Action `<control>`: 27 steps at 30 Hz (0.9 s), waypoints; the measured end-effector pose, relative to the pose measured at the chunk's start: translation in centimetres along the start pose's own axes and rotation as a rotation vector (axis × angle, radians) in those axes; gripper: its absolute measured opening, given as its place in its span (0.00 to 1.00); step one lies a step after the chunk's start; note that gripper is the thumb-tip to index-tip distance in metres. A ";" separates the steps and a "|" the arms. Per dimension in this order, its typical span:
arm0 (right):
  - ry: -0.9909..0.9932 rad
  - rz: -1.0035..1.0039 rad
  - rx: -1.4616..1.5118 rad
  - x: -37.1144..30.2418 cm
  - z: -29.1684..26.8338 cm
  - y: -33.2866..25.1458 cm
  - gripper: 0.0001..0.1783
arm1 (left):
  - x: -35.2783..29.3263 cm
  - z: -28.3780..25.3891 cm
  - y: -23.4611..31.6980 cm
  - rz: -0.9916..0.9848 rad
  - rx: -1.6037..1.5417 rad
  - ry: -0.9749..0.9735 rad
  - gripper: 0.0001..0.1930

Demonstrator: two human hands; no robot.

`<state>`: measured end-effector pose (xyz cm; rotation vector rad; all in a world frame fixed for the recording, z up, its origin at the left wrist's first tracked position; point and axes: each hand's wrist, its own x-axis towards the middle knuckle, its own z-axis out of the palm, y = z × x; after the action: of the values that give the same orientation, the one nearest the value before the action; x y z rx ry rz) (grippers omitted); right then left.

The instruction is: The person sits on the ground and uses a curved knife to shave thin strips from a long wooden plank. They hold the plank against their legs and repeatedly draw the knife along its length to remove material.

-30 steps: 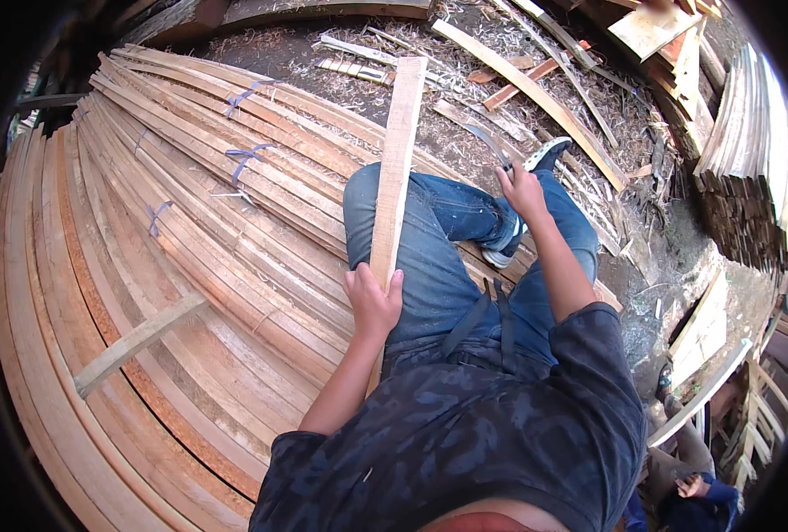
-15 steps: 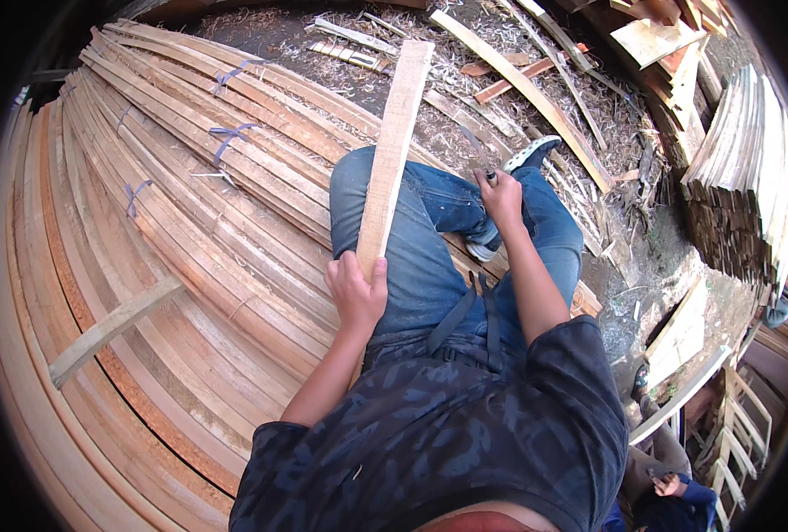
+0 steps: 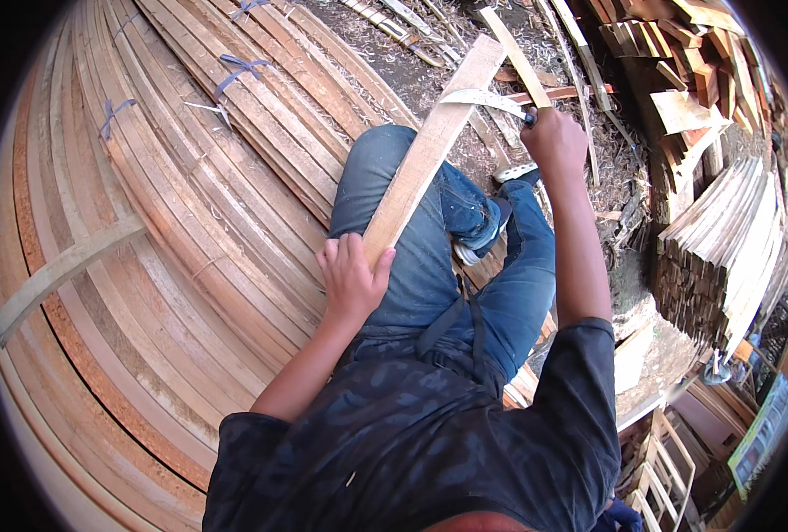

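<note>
My left hand [image 3: 351, 275] grips the near end of a flat pale wooden board [image 3: 421, 168], thumb on one side and fingers on the other. The board slants up and to the right across my bent left knee. In my closed right hand [image 3: 555, 140] is the dark handle of a curved-bladed knife [image 3: 485, 97]. Its bright blade reaches leftward across the upper part of the board; whether the edge touches the wood I cannot tell.
Long planks [image 3: 163, 293] lie in a broad layer on my left, some tied with blue strips [image 3: 239, 73]. A crosswise wooden bar [image 3: 66, 266] rests on them. Shavings and offcuts cover the ground ahead. A stack of thin slats [image 3: 722, 244] and scrap wood [image 3: 691, 71] stand at right.
My right hand has risen away from my legs, bringing the knife blade over the board. The board's far end has swung to the right. The head view has shifted.
</note>
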<state>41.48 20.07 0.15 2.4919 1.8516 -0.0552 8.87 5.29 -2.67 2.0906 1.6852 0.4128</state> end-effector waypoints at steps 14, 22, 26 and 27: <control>0.061 0.013 -0.174 4.7 -0.4 1.6 0.11 | 0.2 -0.1 -0.5 -0.039 -0.008 -0.026 0.24; 0.059 -0.204 -0.221 -0.4 -2.4 -0.9 0.17 | -0.1 -0.1 -0.5 -0.003 -0.007 0.025 0.23; -0.020 -0.373 -0.157 -2.3 -0.6 -4.5 0.18 | -0.3 -0.1 -0.5 -0.007 -0.008 0.028 0.24; -0.070 -0.305 -0.192 -1.1 -1.1 -4.5 0.18 | -0.4 -0.2 -0.7 -0.009 -0.005 0.020 0.24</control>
<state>36.90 20.34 1.29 2.0438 2.0804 0.0257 8.14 5.03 -2.86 2.0817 1.7028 0.4364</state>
